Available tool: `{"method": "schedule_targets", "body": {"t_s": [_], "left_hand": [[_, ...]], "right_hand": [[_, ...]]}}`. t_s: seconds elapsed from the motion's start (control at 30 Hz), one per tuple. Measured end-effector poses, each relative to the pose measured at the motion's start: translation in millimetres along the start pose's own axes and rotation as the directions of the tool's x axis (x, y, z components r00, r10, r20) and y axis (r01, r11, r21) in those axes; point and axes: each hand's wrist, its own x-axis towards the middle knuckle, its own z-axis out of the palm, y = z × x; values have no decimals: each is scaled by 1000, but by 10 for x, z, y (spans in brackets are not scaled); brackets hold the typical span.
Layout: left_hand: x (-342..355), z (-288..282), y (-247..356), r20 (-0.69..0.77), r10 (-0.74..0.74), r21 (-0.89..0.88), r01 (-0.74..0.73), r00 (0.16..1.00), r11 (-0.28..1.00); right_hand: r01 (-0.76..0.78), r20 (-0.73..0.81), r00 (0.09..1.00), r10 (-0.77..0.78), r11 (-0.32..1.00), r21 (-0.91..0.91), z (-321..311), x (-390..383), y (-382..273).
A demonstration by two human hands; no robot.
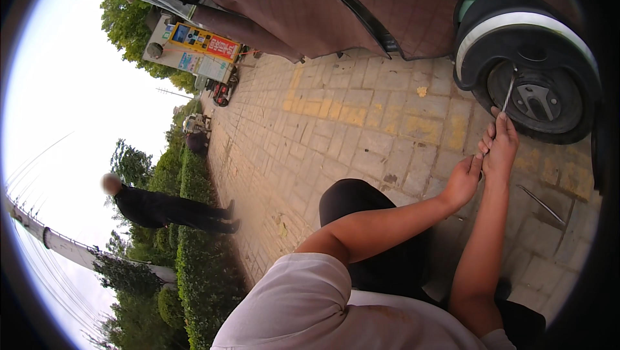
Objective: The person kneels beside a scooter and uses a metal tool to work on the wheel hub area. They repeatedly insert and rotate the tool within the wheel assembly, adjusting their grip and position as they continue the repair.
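A small wheel (539, 101) with a black tyre and a grey hub sits under a black fender (523, 33) with a white band. My right hand (501, 146) is closed around a slim metal tyre lever (509, 92), whose far tip meets the tyre near the rim. Just below it, my left hand (462, 183) is closed at the lever's near end, touching the right hand; its fingers partly hide what it grips. On the paving to the right of my forearms lies a second metal lever (541, 204), apart from both hands.
A brown cover (400, 8) drapes the vehicle above the wheel. Brick paving (310, 175) with faded yellow marks spreads around. My bent knee (355, 201) is beside the left forearm. A person in dark clothes (168, 206) stands by a hedge (197, 272); a yellow-and-red machine (205, 41) stands farther off.
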Motion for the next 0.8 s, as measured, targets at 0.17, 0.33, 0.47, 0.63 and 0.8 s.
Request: {"method": "schedule_targets", "body": {"t_s": [0.17, 0.33, 0.47, 0.63, 0.8], "left_hand": [[-16, 1, 30, -14, 4, -1, -4, 1000, 1000], [-12, -4, 49, -28, 14, 91, -11, 1000, 996], [8, 10, 15, -50, 79, 102, -73, 996, 992], [30, 5, -23, -58, 97, 105, -91, 994, 990], [35, 20, -33, -60, 96, 81, -91, 994, 993]], "right_hand": [[-14, -2, 1000, 14, 1000, 10, -8, 9, 2], [-3, -9, 1000, 2, 1000, -16, -17, 31, 1], [0, -9, 1000, 0, 1000, -2, -4, 22, 0], [-2, -5, 1000, 2, 1000, 1, 18, 6, -7], [3, 1, 1000, -3, 1000, -4, 23, 3, -18]]}}
